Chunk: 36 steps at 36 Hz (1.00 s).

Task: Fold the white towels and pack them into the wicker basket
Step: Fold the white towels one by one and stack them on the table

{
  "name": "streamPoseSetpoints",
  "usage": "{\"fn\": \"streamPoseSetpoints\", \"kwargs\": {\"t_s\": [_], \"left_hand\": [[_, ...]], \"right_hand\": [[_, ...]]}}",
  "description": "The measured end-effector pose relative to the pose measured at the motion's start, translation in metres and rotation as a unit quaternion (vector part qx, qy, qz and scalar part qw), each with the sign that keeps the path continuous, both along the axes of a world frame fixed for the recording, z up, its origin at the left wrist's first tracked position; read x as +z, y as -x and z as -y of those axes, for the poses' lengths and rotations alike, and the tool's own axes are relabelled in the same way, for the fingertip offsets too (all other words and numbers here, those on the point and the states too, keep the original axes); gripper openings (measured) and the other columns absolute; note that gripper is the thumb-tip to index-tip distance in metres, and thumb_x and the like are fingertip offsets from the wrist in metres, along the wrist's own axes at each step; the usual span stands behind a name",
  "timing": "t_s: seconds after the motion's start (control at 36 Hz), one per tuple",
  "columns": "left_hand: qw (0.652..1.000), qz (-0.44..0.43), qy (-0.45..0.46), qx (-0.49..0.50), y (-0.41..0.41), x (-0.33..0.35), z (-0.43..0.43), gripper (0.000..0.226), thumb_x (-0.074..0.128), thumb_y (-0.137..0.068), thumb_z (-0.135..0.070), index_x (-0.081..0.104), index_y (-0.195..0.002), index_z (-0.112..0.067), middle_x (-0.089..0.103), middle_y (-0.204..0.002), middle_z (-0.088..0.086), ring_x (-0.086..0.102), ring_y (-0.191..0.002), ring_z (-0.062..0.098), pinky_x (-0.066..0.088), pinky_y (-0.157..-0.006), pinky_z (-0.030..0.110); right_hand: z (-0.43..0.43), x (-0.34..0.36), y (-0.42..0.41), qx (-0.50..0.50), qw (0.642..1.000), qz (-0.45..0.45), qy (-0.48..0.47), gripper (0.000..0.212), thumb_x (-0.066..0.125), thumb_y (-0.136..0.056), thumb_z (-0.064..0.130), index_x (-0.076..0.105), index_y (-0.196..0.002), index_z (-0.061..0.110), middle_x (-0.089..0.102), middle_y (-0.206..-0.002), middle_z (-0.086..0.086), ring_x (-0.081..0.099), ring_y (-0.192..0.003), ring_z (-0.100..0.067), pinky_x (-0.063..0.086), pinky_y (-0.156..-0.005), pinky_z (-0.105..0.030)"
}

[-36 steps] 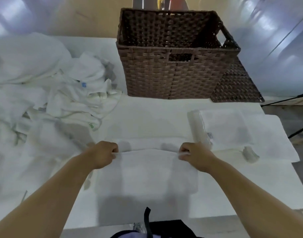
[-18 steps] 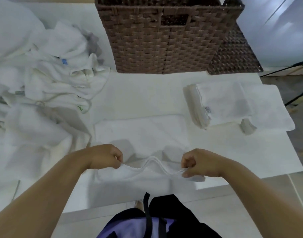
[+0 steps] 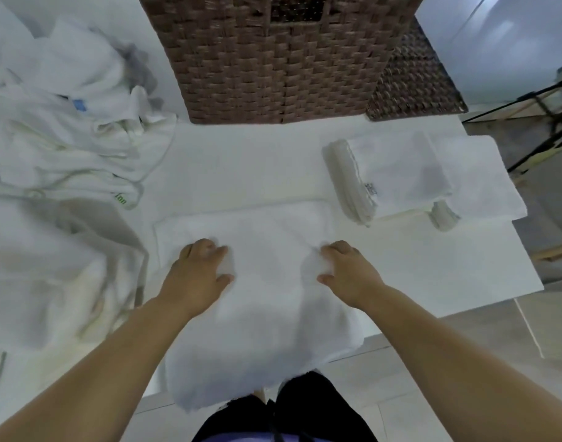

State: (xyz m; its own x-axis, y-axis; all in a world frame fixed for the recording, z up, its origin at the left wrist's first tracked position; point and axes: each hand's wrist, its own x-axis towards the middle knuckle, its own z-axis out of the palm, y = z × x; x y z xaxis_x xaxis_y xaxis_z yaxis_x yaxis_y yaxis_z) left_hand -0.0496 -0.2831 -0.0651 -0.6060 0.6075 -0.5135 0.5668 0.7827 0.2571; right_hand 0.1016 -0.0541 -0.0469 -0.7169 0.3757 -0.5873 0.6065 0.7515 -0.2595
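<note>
White towel [image 3: 266, 317] in left hand [image 3: 195, 274] and right hand [image 3: 349, 272], wicker basket [image 3: 273, 68] beyond.

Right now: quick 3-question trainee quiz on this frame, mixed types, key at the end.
1. True or false: the folded stack lies inside the basket.
2. How many hands grip the towel in front? A) none B) one C) two
3. Fill in: the unfolded pile lies to the person's ____.

Key
1. False: it lies on the table, right of the towel.
2. C: the left hand and the right hand each pinch it.
3. Left.
</note>
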Motion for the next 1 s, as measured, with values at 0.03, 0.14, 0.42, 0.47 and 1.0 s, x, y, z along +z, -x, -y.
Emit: {"fn": "streamPoseSetpoints", "kwargs": {"t_s": [0.03,0.14,0.42,0.47,1.0], "left_hand": [[1.0,-0.008,0.004,-0.002,0.0,-0.001,-0.003,0.062,0.048,-0.093,-0.047,0.028,-0.147,-0.023,0.018,-0.153,0.004,0.016,-0.141,0.027,0.027,-0.111,0.037],[0.999,-0.016,0.031,0.006,0.008,-0.006,-0.01,0.071,0.044,-0.093,-0.052,0.015,-0.151,-0.024,-0.008,-0.159,0.006,-0.001,-0.146,0.025,0.02,-0.114,0.039],[0.997,-0.041,0.052,0.029,0.043,-0.015,-0.023,0.074,0.039,-0.094,-0.054,0.004,-0.152,-0.025,-0.016,-0.158,0.006,-0.007,-0.146,0.025,0.014,-0.116,0.041],[0.998,-0.041,0.047,0.03,0.044,-0.018,-0.023,0.073,0.038,-0.095,-0.053,0.001,-0.152,-0.025,-0.018,-0.158,0.006,-0.01,-0.146,0.025,0.006,-0.117,0.041],[0.999,-0.028,0.006,0.025,0.06,-0.032,-0.03,0.072,0.03,-0.097,-0.052,-0.012,-0.149,-0.027,-0.037,-0.149,-0.001,-0.03,-0.14,0.02,-0.014,-0.115,0.039]], "right_hand": [[0.0,-0.003,0.002,0.011,1.0,0.006,-0.011,0.056,0.055,-0.094,0.033,0.034,-0.143,0.019,0.027,-0.146,0.0,0.034,-0.131,-0.023,0.037,-0.104,-0.036],[-0.002,-0.013,0.013,0.037,0.999,0.008,-0.031,0.062,0.052,-0.096,0.032,0.021,-0.148,0.016,0.016,-0.146,-0.002,0.028,-0.132,-0.023,0.035,-0.106,-0.036],[-0.022,-0.016,0.064,-0.047,0.994,-0.095,-0.008,0.049,0.05,-0.097,0.03,0.036,-0.141,0.013,0.026,-0.146,-0.002,0.031,-0.13,-0.023,0.034,-0.104,-0.034],[-0.025,-0.016,0.072,-0.079,0.991,-0.103,-0.01,0.048,0.049,-0.098,0.029,0.035,-0.142,0.014,0.029,-0.145,-0.007,0.034,-0.129,-0.026,0.038,-0.1,-0.037],[-0.022,-0.028,0.109,0.182,0.976,-0.095,-0.068,0.063,0.03,-0.103,0.029,-0.008,-0.152,0.014,-0.026,-0.156,0.001,-0.018,-0.145,-0.023,-0.003,-0.119,-0.034]]}}
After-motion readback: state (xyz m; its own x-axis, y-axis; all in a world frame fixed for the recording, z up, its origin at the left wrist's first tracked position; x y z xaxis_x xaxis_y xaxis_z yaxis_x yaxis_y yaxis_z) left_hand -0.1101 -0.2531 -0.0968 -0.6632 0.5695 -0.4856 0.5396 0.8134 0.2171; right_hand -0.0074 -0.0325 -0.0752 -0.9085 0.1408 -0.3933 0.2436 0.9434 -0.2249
